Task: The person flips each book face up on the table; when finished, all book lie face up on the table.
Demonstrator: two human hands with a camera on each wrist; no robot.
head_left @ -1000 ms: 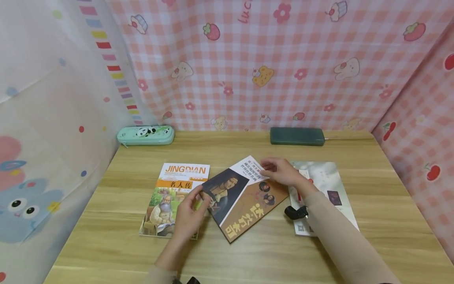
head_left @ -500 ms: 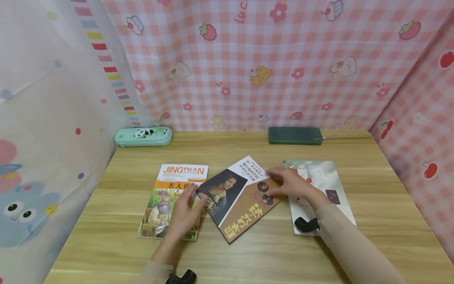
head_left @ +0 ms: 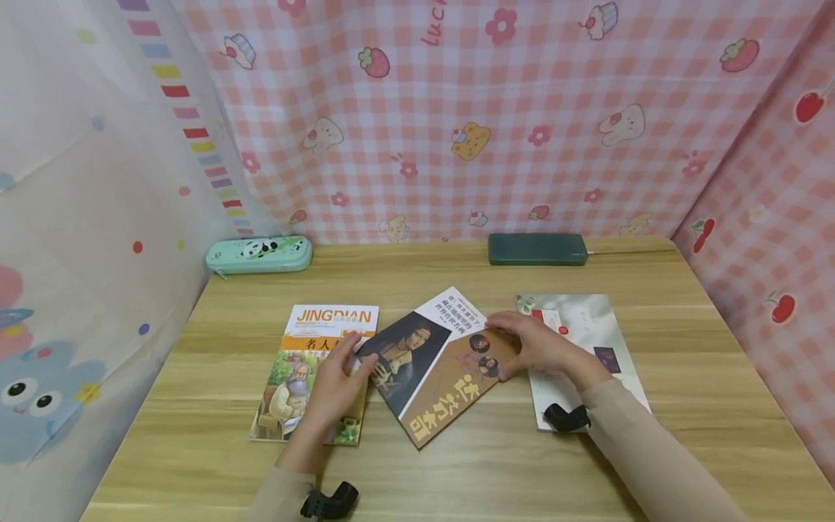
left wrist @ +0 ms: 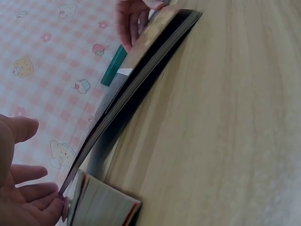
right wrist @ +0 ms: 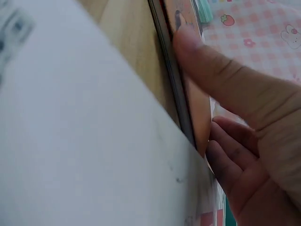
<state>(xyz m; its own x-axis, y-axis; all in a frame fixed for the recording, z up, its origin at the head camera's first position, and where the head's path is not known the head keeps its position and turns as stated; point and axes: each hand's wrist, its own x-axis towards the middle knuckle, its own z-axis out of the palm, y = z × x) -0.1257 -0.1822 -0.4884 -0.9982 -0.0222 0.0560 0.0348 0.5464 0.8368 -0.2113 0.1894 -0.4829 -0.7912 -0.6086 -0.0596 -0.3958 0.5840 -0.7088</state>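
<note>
A brown and dark book with portrait pictures lies turned at an angle in the middle of the table. At its right corner, my right hand grips it, thumb on the near side and fingers at the far edge. My left hand touches its left corner with the fingertips; in the left wrist view the thumb stands apart from the book. Under the left hand lies a white and orange book, partly covered by that hand. Beneath the right wrist is a pale book.
A mint pencil case with pandas sits at the back left of the wooden table. Farther right along the back edge is a dark green case. Pink checked cloth hangs behind.
My right hand has gone from the middle book's upper edge to its right corner, where the thumb now meets it. The left hand stays at the left corner. The head view has shifted slightly.
</note>
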